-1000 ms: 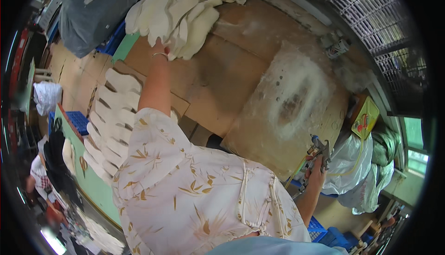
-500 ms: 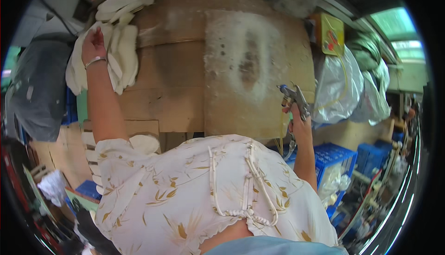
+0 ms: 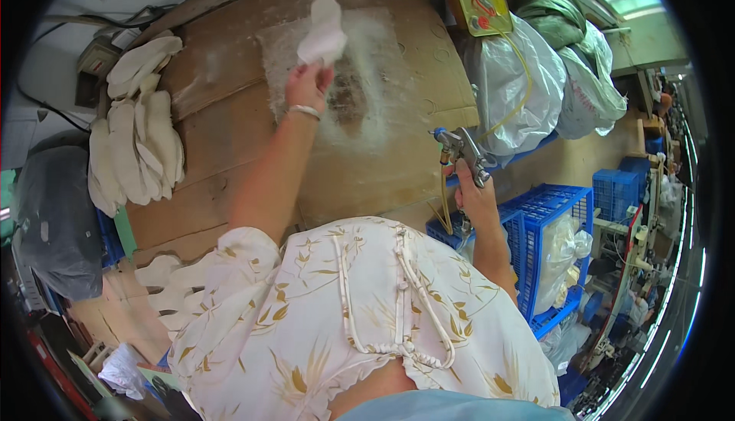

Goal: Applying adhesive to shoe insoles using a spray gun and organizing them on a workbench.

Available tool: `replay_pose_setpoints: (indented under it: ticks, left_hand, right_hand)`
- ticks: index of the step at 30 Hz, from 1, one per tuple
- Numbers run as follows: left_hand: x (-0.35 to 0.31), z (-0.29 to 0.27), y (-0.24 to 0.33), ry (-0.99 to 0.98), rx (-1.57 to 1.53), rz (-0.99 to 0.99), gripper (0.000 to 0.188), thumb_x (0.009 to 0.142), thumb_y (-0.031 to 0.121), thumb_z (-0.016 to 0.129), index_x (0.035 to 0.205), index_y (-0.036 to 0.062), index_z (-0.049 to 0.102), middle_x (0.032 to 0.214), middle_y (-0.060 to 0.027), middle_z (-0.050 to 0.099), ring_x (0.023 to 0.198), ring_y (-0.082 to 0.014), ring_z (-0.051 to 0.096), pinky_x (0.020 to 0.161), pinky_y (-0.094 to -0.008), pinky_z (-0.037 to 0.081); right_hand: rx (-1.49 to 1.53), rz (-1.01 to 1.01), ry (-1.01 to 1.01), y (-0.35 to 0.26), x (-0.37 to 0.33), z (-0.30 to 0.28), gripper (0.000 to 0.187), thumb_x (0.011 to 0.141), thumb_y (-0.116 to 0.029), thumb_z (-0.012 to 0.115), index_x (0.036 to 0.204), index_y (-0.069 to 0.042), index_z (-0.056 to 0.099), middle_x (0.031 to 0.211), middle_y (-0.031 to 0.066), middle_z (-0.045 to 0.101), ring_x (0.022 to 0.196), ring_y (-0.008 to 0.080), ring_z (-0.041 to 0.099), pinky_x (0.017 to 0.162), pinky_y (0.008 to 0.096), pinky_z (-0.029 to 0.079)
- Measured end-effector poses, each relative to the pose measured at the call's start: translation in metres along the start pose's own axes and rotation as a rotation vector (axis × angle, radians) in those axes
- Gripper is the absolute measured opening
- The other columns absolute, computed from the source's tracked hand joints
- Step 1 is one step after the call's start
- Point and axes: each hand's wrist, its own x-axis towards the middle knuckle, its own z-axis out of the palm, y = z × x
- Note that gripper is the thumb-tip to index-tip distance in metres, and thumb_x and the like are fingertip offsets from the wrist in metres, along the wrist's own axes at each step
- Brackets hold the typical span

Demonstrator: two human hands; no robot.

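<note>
A white insole is pinched by its near end in my left hand, over the whitened patch of the cardboard sheet. My right hand grips a metal spray gun by its handle, beyond the right side of the cardboard. The gun's nozzle points up and to the left, and a yellowish hose hangs below it. Piles of similar white insoles lie at the left of the table, apart from both hands.
A yellow can with a thin hose stands at the back right beside white plastic bags. Blue crates stand at the right. A dark covered bundle sits at the left, and more white pieces lie near my left side.
My left hand has gone from the insole pile to the middle of the cardboard, now carrying an insole. The spray gun stays in my right hand. The whole view has shifted.
</note>
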Motion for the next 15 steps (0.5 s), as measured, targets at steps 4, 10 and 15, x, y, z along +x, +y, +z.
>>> replay_pose_setpoints:
  ticks: [4, 10, 15]
  left_hand:
    - [-0.031, -0.051, -0.085, 0.150, 0.097, -0.195, 0.024, 0.076, 0.001, 0.062, 0.094, 0.0028, 0.045, 0.085, -0.0095, 0.059, 0.073, -0.0201, 0.062, 0.057, -0.0279, 0.053]
    - [-0.083, -0.067, -0.118, 0.309, 0.250, -0.333, 0.017, 0.081, 0.006, 0.059, 0.094, 0.0016, 0.049, 0.087, -0.0088, 0.059, 0.077, -0.0197, 0.061, 0.063, -0.0257, 0.053]
    - [-0.079, -0.082, -0.114, 0.194, 0.203, -0.362, 0.019, 0.082, 0.012, 0.058, 0.094, 0.0005, 0.050, 0.090, -0.0105, 0.058, 0.080, -0.0206, 0.061, 0.067, -0.0272, 0.052]
  right_hand:
    - [0.068, -0.034, 0.050, -0.002, -0.009, -0.008, 0.033, 0.088, -0.034, 0.052, 0.084, -0.002, 0.061, 0.051, -0.0049, 0.044, 0.040, 0.0031, 0.037, 0.037, 0.0214, 0.025]
    - [0.099, -0.057, 0.027, -0.012, -0.005, -0.014, 0.028, 0.089, -0.028, 0.052, 0.091, -0.001, 0.060, 0.055, -0.0055, 0.043, 0.045, 0.0022, 0.036, 0.041, 0.0207, 0.027]
    - [0.024, -0.131, -0.147, -0.029, -0.004, 0.008, 0.024, 0.089, -0.024, 0.053, 0.092, -0.001, 0.058, 0.063, -0.0053, 0.041, 0.056, 0.0034, 0.035, 0.049, 0.0214, 0.029]
